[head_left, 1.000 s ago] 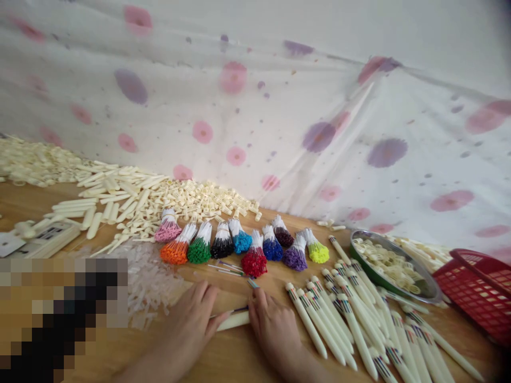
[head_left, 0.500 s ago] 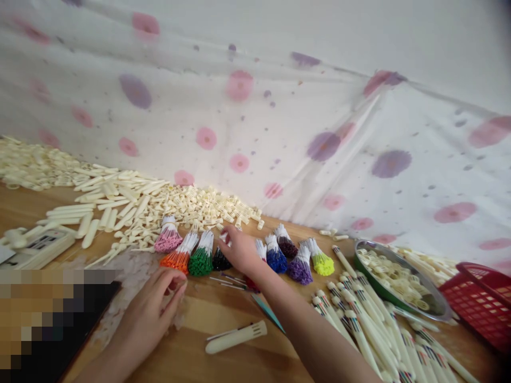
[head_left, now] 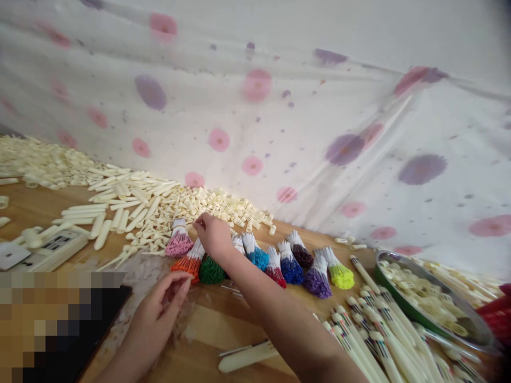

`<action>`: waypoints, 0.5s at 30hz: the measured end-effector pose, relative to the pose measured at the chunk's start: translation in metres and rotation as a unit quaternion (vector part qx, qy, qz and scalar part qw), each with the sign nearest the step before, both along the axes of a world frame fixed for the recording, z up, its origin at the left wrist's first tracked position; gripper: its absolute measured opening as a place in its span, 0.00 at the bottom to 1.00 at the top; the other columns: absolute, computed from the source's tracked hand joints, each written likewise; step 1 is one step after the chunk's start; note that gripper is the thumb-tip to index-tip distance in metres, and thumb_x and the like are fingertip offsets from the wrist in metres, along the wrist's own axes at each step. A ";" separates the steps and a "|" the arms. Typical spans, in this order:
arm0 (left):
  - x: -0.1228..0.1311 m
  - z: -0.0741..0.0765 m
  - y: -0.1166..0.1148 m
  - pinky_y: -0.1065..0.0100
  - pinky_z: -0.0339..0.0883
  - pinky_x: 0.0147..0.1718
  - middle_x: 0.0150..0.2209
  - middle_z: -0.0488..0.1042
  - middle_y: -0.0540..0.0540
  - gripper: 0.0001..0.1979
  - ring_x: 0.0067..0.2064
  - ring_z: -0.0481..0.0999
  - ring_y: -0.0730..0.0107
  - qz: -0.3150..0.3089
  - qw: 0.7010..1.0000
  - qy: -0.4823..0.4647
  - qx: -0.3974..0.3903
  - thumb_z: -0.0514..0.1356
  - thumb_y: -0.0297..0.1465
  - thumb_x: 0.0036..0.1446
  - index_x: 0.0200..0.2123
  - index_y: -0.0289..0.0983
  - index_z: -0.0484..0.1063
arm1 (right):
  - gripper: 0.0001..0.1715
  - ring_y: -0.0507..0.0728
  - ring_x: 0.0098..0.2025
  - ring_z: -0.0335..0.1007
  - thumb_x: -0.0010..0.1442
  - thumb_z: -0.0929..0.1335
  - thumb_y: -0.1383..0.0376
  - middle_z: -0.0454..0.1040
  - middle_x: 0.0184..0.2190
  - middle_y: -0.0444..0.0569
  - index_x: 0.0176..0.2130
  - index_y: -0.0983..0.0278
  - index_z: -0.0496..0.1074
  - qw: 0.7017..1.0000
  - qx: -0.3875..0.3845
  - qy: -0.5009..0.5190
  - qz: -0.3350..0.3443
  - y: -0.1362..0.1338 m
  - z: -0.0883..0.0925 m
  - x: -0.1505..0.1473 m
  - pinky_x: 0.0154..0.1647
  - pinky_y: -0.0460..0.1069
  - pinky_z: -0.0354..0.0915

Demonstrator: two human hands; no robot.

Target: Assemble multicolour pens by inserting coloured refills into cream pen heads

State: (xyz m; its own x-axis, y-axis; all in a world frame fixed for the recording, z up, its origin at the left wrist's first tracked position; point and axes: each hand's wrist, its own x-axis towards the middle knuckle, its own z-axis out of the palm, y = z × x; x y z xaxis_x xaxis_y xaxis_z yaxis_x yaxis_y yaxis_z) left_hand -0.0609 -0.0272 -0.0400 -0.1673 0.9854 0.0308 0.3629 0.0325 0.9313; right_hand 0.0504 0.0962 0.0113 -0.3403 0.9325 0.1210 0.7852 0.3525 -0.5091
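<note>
My right hand (head_left: 213, 234) reaches over the row of bundled pen refills, its fingertips pinched just above the white ends of the orange bundle (head_left: 187, 264). Any refill between those fingers is too small to make out. Partly behind that wrist is the green bundle (head_left: 212, 270). My left hand (head_left: 162, 303) hovers in front of the orange bundle, thumb and fingers curled together; what they hold, if anything, does not show. A cream pen barrel (head_left: 247, 357) lies below my right forearm, with a thin refill beside it. The pink bundle (head_left: 179, 239) stands at the row's left end.
More refill bundles, light blue (head_left: 257, 254), red (head_left: 274, 270), purple (head_left: 318, 279) and yellow (head_left: 341, 274), continue rightward. Many multicolour pens (head_left: 379, 330) lie at right near a metal bowl (head_left: 489, 340) of cream rings. Cream parts (head_left: 215, 205) are heaped along the curtain.
My right hand has moved left from the black bundle to above the orange one. The left hand stays nearly in place. The view has shifted slightly, so the table things sit farther right.
</note>
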 end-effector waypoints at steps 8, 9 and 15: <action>0.038 -0.004 -0.024 0.60 0.66 0.48 0.50 0.73 0.41 0.25 0.49 0.73 0.60 -0.088 0.938 -0.322 -0.097 0.49 0.48 0.57 0.48 0.37 0.66 | 0.10 0.50 0.31 0.71 0.61 0.64 0.63 0.75 0.30 0.44 0.30 0.65 0.69 0.939 -0.066 0.336 0.040 -0.128 -0.042 0.050 0.32 0.43 0.64; 0.039 -0.004 -0.025 0.60 0.66 0.48 0.49 0.73 0.41 0.24 0.49 0.73 0.60 -0.084 0.944 -0.305 -0.096 0.49 0.48 0.57 0.47 0.36 0.66 | 0.10 0.50 0.31 0.71 0.62 0.64 0.63 0.75 0.30 0.44 0.30 0.65 0.69 0.944 -0.059 0.321 0.041 -0.131 -0.045 0.054 0.32 0.43 0.64; 0.009 0.008 -0.015 0.64 0.67 0.41 0.30 0.76 0.48 0.16 0.38 0.75 0.61 -0.019 0.999 0.032 -0.004 0.50 0.45 0.56 0.33 0.40 0.67 | 0.07 0.56 0.38 0.70 0.62 0.63 0.66 0.75 0.34 0.51 0.37 0.65 0.71 0.993 0.027 -0.113 0.028 -0.111 -0.046 0.062 0.38 0.48 0.64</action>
